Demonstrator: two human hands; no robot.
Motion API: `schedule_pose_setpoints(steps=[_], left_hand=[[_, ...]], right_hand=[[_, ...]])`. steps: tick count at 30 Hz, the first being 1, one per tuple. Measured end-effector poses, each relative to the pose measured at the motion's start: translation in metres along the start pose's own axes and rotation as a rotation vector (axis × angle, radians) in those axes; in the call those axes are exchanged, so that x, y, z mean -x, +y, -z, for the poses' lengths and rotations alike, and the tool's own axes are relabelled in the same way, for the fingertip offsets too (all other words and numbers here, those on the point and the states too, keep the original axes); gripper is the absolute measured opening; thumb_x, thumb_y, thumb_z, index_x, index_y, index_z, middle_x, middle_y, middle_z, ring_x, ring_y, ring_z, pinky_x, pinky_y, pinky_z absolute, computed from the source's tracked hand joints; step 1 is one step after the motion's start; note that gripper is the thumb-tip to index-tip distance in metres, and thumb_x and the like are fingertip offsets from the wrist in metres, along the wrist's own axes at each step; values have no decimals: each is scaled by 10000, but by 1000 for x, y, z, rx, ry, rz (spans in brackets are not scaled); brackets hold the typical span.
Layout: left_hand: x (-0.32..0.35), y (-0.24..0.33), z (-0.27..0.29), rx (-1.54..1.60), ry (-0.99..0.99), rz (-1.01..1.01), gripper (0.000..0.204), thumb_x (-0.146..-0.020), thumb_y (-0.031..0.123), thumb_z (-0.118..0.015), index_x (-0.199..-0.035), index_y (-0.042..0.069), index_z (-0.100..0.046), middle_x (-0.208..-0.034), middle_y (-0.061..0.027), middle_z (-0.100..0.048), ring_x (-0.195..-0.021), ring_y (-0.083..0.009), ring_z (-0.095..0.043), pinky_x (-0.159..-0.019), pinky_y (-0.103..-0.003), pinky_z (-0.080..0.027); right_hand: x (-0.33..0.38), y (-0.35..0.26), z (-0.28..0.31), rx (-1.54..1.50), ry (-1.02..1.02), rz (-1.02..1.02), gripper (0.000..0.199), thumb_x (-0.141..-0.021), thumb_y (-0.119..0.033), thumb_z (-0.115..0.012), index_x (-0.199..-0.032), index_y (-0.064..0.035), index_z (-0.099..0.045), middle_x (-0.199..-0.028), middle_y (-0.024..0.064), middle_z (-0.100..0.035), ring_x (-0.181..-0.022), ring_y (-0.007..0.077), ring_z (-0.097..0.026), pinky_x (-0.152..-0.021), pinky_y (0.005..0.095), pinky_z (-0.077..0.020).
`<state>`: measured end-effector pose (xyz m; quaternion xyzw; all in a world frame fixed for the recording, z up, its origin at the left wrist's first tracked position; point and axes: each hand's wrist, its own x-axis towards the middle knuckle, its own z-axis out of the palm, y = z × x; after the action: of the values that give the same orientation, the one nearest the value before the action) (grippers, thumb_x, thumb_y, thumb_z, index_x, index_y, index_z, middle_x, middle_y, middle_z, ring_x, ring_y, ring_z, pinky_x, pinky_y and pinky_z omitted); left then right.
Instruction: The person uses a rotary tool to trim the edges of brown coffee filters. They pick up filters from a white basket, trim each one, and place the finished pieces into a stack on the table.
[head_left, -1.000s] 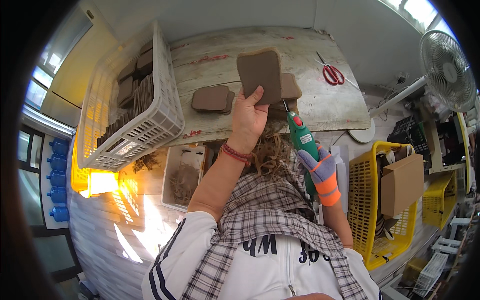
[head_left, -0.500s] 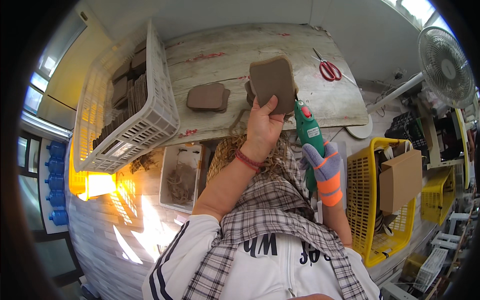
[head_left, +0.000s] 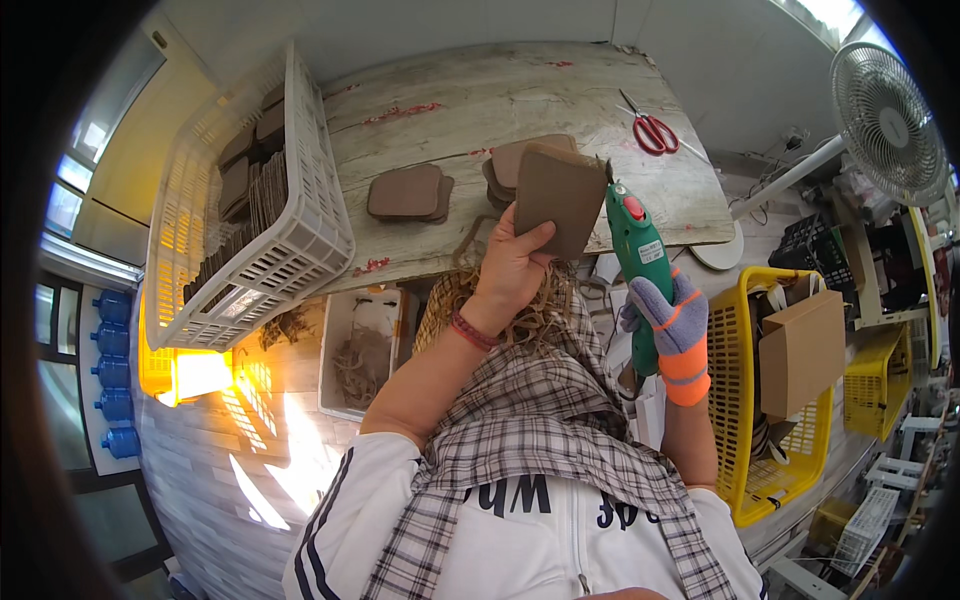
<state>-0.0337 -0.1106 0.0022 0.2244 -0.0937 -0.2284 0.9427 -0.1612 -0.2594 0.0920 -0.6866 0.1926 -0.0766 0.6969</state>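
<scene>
Lower in the frame than half a second ago, the one held brown pad [head_left: 560, 200] now leans further right, while the gloved right hand [head_left: 667, 312] and its single green power tool [head_left: 640, 245] have shifted rightward. At centre, the bare left hand's [head_left: 515, 262] grip is clamped on the pad, thumb across its near face. Right of centre, the other grip is wrapped round the tool's body, whose tip is at the pad's upper right corner; I cannot tell whether they touch.

Two stacks lie on the bench [head_left: 420, 135]: one left of centre [head_left: 404, 190], at least two pads, and another [head_left: 510, 165] partly behind the held pad, its count hidden. One pair of red-handled scissors [head_left: 652, 133] rests at upper right. One white crate [head_left: 312, 235] at upper left holds many pads, too crowded to count. Curled brown strips [head_left: 545, 318], uncountable, lie on the lap below the left hand. Five blue jugs [head_left: 116, 373] line the left edge.
</scene>
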Motion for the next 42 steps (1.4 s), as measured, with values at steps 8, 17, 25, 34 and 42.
schedule_pose_setpoints(steps=[8,17,25,34,42], left_hand=[[-3,67,21,-496,-75,103,332,-816,-66,-591,-1136,20,-584,-1056,-50,-644,-946,-130,-613,-815,-259,-511],[11,82,24,-702,-82,319,373,-788,-68,-619,-1152,3,-574,-1004,-39,-648,-868,-94,-611,-754,-236,-504],[19,80,29,-767,-83,360,292,-775,-60,-602,-1058,10,-599,-958,-19,-640,-839,-74,-592,-743,-229,-490],[16,110,27,-1068,-49,132,207,-737,-33,-685,-903,57,-600,-831,26,-624,-737,-38,-565,-657,-201,-462],[14,110,19,-999,-31,196,146,-740,14,-710,-851,50,-623,-788,17,-638,-709,-56,-578,-652,-218,-461]], right_hand=[[9,10,24,250,-134,-35,358,-766,-197,-753,-1004,21,-597,-692,7,-602,-559,50,-535,-513,196,-448],[13,19,9,255,-173,-92,422,-768,-232,-758,-1068,6,-580,-735,2,-600,-622,40,-531,-551,197,-438],[5,24,5,211,-205,-92,418,-783,-230,-741,-1086,7,-579,-717,1,-598,-590,50,-532,-514,201,-430],[8,20,13,235,-293,-214,361,-780,-215,-742,-1027,1,-592,-685,-1,-587,-546,57,-525,-492,207,-425],[8,29,15,314,-366,-232,364,-776,-231,-746,-1022,-7,-597,-712,0,-603,-556,48,-529,-498,195,-424]])
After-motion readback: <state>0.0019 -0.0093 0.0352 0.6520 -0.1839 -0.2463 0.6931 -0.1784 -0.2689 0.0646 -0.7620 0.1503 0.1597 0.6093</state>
